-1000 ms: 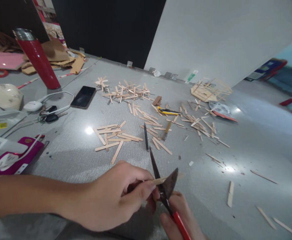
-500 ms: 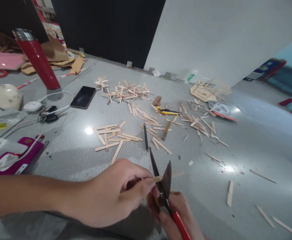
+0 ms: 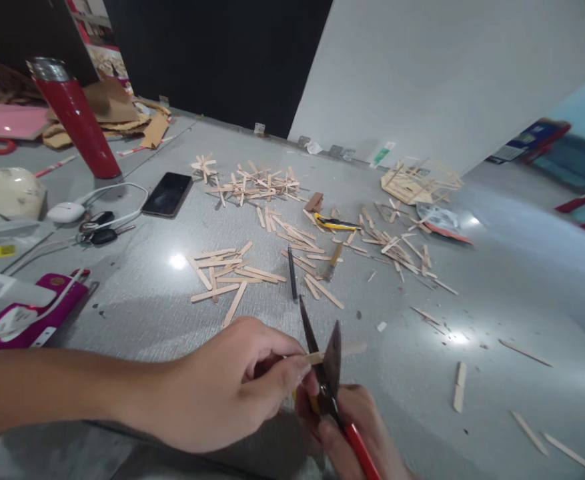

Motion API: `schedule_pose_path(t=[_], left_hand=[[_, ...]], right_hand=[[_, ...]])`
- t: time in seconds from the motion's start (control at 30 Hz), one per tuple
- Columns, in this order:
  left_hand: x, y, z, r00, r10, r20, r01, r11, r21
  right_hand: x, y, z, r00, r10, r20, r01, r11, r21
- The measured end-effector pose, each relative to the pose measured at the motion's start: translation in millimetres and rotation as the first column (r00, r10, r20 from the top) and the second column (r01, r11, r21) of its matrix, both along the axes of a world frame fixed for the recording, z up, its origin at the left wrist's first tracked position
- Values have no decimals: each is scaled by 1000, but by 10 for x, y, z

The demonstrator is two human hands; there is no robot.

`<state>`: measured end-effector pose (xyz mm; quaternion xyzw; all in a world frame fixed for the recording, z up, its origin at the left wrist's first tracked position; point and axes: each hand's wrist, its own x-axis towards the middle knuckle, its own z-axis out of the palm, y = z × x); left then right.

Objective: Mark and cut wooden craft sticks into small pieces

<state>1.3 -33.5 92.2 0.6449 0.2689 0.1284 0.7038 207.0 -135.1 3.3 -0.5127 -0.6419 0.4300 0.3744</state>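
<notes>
My left hand (image 3: 245, 383) pinches a wooden craft stick (image 3: 315, 358) between thumb and forefinger. The stick reaches through the parted blades of a pair of scissors (image 3: 332, 363), its far end showing faintly beyond them. Wrapped around the red scissor handles is my right hand (image 3: 367, 427), low at the frame's bottom. The blades point away from me, one on each side of the stick. Just past the tips lie a black pen-like stick (image 3: 292, 273) and a loose pile of craft sticks (image 3: 232, 270).
Further sticks (image 3: 257, 183) are heaped at the back, near a yellow box cutter (image 3: 337, 222) and a stick-built frame (image 3: 419, 181). On the left are a phone (image 3: 167, 195), a red flask (image 3: 77, 123), keys (image 3: 103, 235) and a purple pouch (image 3: 57, 293). Cut pieces (image 3: 459, 387) lie at right.
Both hands, the stick and the scissors hold almost the same position. The blades look very slightly closer together. Nothing was taken up or let go.
</notes>
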Motion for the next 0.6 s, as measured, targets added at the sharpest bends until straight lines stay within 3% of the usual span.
schedule_pose_path(t=[0.3, 0.6], left_hand=[[-2, 3, 4, 1000, 0, 7, 0, 1000, 1], [2, -18, -18, 1000, 28, 0, -28, 999, 15]], right_hand=[[-17, 48, 1, 997, 68, -45, -67, 998, 20], [-50, -5, 73, 999, 2, -53, -5, 998, -60]])
